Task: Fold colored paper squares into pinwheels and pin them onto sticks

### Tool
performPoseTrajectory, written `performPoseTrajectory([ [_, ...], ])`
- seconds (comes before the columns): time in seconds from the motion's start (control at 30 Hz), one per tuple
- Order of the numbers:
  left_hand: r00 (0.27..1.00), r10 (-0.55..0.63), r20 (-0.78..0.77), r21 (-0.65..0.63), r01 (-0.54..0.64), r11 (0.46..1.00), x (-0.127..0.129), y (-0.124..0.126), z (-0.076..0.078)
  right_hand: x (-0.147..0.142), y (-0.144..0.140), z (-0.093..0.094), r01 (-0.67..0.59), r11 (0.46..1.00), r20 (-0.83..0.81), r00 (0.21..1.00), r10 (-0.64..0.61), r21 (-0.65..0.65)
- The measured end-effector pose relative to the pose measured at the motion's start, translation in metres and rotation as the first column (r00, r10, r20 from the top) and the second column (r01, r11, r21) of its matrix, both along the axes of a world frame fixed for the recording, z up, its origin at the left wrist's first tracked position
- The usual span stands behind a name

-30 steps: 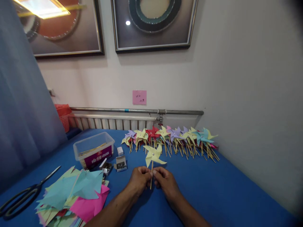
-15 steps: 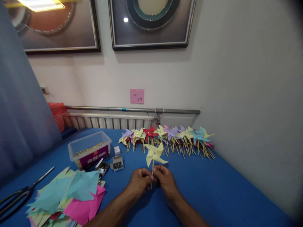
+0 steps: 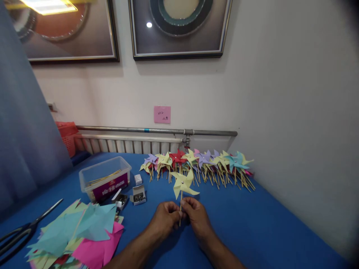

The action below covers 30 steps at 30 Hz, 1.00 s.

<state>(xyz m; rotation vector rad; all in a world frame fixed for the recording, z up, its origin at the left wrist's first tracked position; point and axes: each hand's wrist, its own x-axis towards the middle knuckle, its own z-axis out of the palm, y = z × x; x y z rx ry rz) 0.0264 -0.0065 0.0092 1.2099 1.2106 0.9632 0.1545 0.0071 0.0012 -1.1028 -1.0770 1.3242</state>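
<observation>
A pale yellow paper pinwheel [image 3: 185,184] stands upright in front of me, its wooden stick pinched between my hands. My left hand [image 3: 166,216] is closed on the lower part of the stick. Just above, my right hand [image 3: 193,212] grips the same stick with thumb and fingers. A round metal pin shows at the pinwheel's centre. Behind it lies a long row of finished pinwheels [image 3: 206,158] in yellow, red, purple and blue, their sticks pointing toward me.
At left are a pile of cut coloured paper [image 3: 75,231] and black-handled scissors [image 3: 26,231]. A clear plastic tub [image 3: 105,179] holds sticks. Beside it stand small open boxes of metal pins [image 3: 138,195] and a small white box [image 3: 138,179]. A wall borders the blue tabletop [image 3: 252,224].
Both hands keep their hold on the pinwheel, which has barely moved. The view has shifted very slightly.
</observation>
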Motion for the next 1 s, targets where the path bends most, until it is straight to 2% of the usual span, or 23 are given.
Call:
performPoseTrajectory([
  [0.27,0.999,0.002,-0.033,0.007,-0.002,1.000,0.0011,0.0015,-0.0092,0.0054,0.0088,-0.0066,0.043,0.999,-0.001,0.999,-0.043,-0.002],
  [0.5,0.999,0.019,-0.050,0.023,-0.017,1.000,0.0007,-0.0004,-0.0049,0.0037,0.0060,-0.0052,0.034,0.999,0.058,0.998,-0.036,0.036],
  [0.8,0.990,0.086,-0.111,0.144,-0.070,0.987,-0.0016,0.0009,-0.0054,0.0027,0.0011,0.0014,0.005,0.994,0.208,0.978,-0.027,0.106],
  [1.0,0.986,0.103,-0.128,0.159,-0.082,0.984,-0.0020,0.0030,-0.0081,0.0011,-0.0002,0.0012,-0.016,0.996,0.235,0.972,-0.006,0.092],
])
